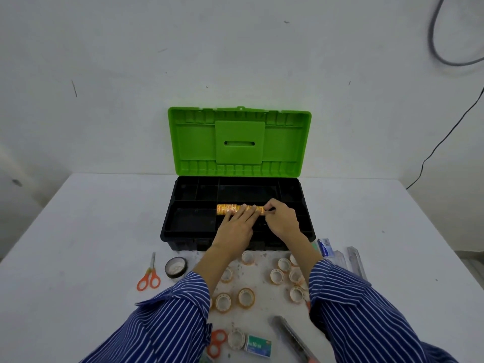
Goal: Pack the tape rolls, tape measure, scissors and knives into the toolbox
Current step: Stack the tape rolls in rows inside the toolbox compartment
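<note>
The toolbox (237,218) stands open on the tabletop (78,218), and tape packing is in hand. A row of tape rolls (230,208) lies in its tray, long axis left to right. Left hand (235,226) presses flat on it; right hand (280,218) pinches the end roll (loose rolls (246,297) likely come next).

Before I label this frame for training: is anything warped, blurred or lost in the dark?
Head view: wide-angle bend curves the table edges; the black toolbox compartments are too dark for detail; the row of tape rolls is soft, print unreadable; light is flat, shadows faint.
</note>
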